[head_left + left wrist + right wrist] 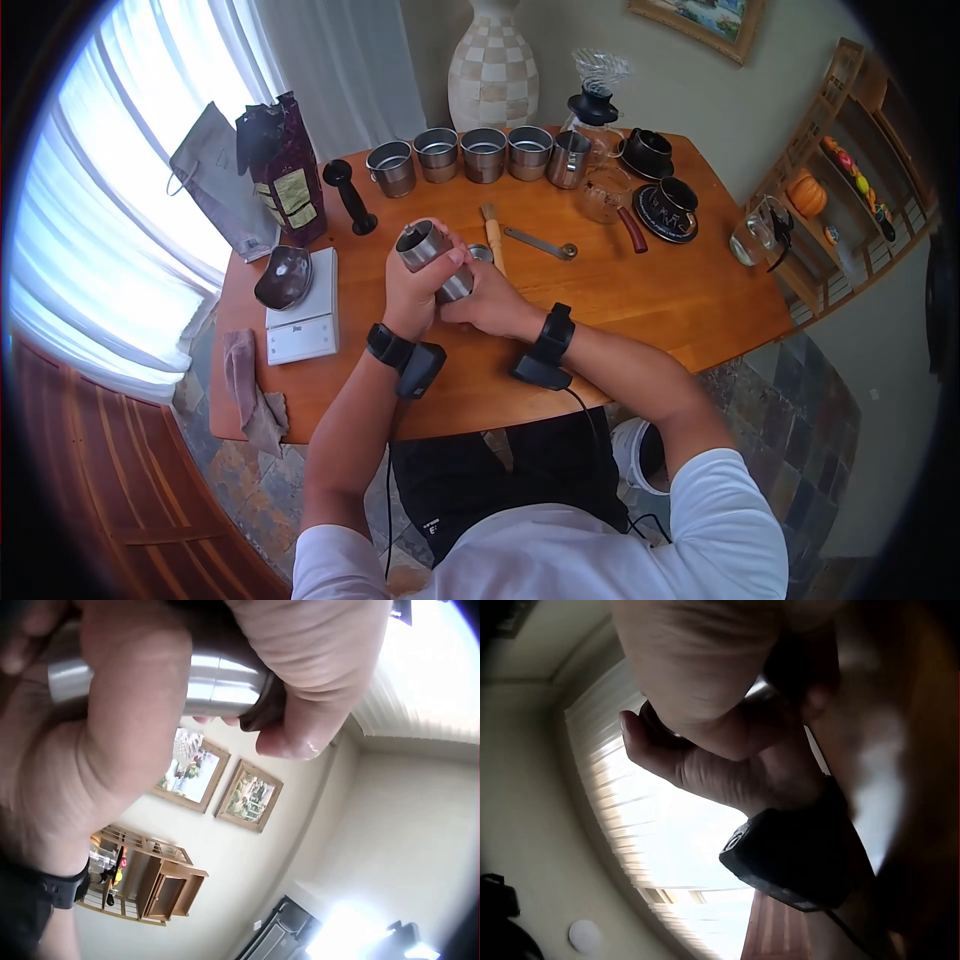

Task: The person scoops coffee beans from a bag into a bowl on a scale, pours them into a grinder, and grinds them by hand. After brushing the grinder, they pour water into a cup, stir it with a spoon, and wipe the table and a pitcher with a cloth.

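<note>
A steel hand coffee grinder [422,246] is held tilted above the table, its crank off and its open top facing up. My left hand [410,292] wraps round the upper body, thumb across the front. Lower down, my right hand [490,300] grips the same grinder. In the left wrist view, bare metal of the grinder [221,684] shows between curled fingers. The right wrist view is dark, with the right hand [705,667] covering most of the grinder. Just beyond the hands lie a small round metal piece [481,253], a wooden-handled brush [493,232] and a crank handle [538,243].
A white scale [303,335] bears a dark dish [284,277] at left, near a cloth [240,370]. Behind stand coffee bags [290,180], a black tamper-like tool [348,195], several steel cups [484,157] and a pitcher [568,160]. Glassware [603,190] and black cups [668,208] stand right.
</note>
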A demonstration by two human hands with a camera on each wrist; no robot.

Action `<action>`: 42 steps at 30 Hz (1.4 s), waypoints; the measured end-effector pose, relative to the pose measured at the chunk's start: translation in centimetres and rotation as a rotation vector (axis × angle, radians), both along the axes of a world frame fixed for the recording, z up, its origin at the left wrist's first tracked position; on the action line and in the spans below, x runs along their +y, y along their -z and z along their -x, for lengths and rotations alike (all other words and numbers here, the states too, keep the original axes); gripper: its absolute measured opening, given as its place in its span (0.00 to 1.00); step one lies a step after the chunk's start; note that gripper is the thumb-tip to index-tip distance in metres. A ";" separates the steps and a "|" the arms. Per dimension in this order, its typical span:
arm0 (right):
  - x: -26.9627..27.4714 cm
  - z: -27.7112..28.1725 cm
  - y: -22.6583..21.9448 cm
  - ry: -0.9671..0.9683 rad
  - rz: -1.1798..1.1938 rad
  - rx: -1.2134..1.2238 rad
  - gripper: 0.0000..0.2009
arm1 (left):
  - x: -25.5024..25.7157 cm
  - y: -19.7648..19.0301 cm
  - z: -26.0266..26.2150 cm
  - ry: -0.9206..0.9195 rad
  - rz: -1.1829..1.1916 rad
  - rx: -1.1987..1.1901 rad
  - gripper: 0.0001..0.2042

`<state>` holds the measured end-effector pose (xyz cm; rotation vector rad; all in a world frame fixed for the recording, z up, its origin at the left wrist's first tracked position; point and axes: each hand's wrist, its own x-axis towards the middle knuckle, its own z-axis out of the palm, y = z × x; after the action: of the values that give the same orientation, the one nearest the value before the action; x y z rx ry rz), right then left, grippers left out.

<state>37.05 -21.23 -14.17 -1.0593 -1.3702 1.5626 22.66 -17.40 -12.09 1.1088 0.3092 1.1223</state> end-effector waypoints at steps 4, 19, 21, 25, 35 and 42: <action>-0.8 1.1 -0.3 0.317 -0.391 -0.319 0.25 | -0.5 -0.2 -0.7 -0.196 -0.047 0.070 0.17; -0.3 0.0 -0.6 0.039 -0.049 -0.006 0.14 | 0.1 -0.2 0.1 -0.010 -0.009 -0.005 0.17; -0.7 0.6 -0.6 0.093 -0.103 -0.102 0.16 | -0.1 -0.3 -0.2 -0.059 -0.039 0.023 0.17; -1.0 1.6 -0.5 0.430 -0.504 -0.358 0.23 | -0.2 -0.1 -0.5 -0.179 -0.045 0.046 0.17; -1.1 0.5 0.4 -0.082 0.034 0.158 0.13 | 1.1 -0.5 1.1 0.033 -0.056 -0.078 0.17; -0.6 1.2 1.2 0.092 -0.291 -0.039 0.26 | 1.8 0.7 1.0 -0.028 0.091 -0.129 0.16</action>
<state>35.86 -21.84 -15.33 -0.9625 -1.5003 1.2369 21.64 -15.64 -12.74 0.9499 0.2721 1.1880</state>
